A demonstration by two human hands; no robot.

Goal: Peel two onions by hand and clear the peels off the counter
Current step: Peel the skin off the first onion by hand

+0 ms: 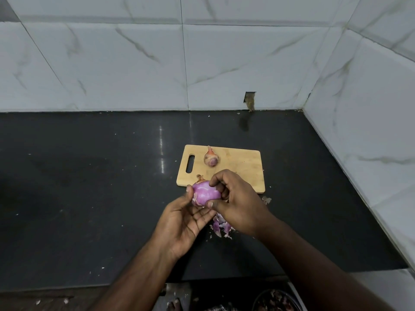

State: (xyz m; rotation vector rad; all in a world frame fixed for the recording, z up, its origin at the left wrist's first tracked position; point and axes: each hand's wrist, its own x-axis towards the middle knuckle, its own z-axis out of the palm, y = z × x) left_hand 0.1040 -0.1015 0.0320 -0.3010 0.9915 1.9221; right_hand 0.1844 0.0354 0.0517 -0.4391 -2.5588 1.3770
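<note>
A mostly bare pink-purple onion [205, 192] with a dry brown tip sits between both hands, just in front of the wooden cutting board [242, 173]. My left hand [183, 223] cradles it from below and the left. My right hand [238, 203] pinches it from the right, thumb and forefinger on its surface. A second onion [211, 158], still in its dull skin, lies on the board's far side. A heap of purple peels [221, 227] lies on the black counter [89, 198] below my hands.
White marble-look tiled walls rise behind and along the right side of the counter. A small peel scrap [266, 200] lies by the board's near right corner. Below the counter's front edge, a dark bowl or bin [276, 300] holds scraps.
</note>
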